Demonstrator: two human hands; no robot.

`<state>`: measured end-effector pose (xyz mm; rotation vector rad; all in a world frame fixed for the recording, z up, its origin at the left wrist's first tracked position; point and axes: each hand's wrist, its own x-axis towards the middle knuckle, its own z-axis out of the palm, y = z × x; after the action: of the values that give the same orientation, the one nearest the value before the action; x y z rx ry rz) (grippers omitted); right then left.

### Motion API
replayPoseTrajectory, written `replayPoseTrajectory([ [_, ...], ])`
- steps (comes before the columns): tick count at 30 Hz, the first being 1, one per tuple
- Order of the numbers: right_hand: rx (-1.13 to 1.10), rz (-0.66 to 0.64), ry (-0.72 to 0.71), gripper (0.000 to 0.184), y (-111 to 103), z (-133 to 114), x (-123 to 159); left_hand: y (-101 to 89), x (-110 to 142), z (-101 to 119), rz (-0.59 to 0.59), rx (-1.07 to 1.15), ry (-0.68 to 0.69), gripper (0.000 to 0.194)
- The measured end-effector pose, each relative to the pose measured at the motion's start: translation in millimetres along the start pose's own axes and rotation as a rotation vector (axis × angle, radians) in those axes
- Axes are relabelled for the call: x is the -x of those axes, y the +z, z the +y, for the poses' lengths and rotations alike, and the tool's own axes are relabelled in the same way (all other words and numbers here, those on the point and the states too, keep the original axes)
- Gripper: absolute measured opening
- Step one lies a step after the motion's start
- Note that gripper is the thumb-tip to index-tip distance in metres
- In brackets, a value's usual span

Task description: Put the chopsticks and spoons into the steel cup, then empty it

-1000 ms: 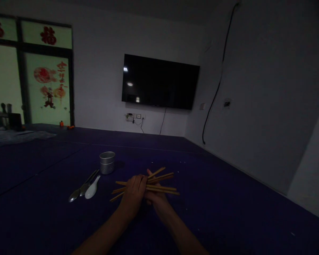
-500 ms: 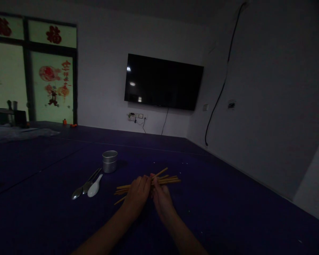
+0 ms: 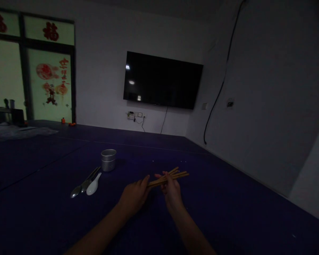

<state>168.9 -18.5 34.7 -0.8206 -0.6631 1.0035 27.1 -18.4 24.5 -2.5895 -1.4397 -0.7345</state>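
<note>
Head view: wooden chopsticks (image 3: 156, 183) bunched between both hands, their right-hand ends fanned.
The right hand (image 3: 172, 191) is closed around the bundle; the left hand (image 3: 133, 194) curls at its left end, though whether it grips or merely presses cannot be told. The gathering looks done, while the evening-up seems incomplete, since the sticks cross and end unevenly. Beyond, sorting appears settled: a white soup spoon (image 3: 93, 185) lies beside metal spoons (image 3: 76, 192), near an upright metal cup (image 3: 108, 161). Fingers cover the chopsticks' middle, their number is unclear, dimness blurs any contact with the purple tabletop (image 3: 228, 212), and the cup's bottom is hidden.
</note>
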Motion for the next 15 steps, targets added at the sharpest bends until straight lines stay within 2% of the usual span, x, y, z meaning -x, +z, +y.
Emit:
replayPoseTrajectory([
  [4, 0.067, -0.062, 0.001, 0.052, -2, 1, -4, -0.8, 2, -4, -0.094, 0.319, -0.045, 0.030],
  [7, 0.067, -0.157, 0.031, 0.053, -2, 9, -6, 9.9, 1, -5, -0.055, 0.641, -0.091, 0.035],
  [10, 0.106, -0.303, 0.076, 0.050, -4, 19, -8, 26.5, 0, -2, 0.009, 1.008, -0.268, 0.050],
  [12, 0.179, -0.391, 0.097, 0.050, -5, 27, -8, 34.9, 1, 3, -0.016, 1.213, -0.409, 0.058],
  [15, 0.310, -0.443, 0.091, 0.049, -5, 35, -6, 36.5, 5, 9, -0.095, 1.366, -0.547, 0.061],
])
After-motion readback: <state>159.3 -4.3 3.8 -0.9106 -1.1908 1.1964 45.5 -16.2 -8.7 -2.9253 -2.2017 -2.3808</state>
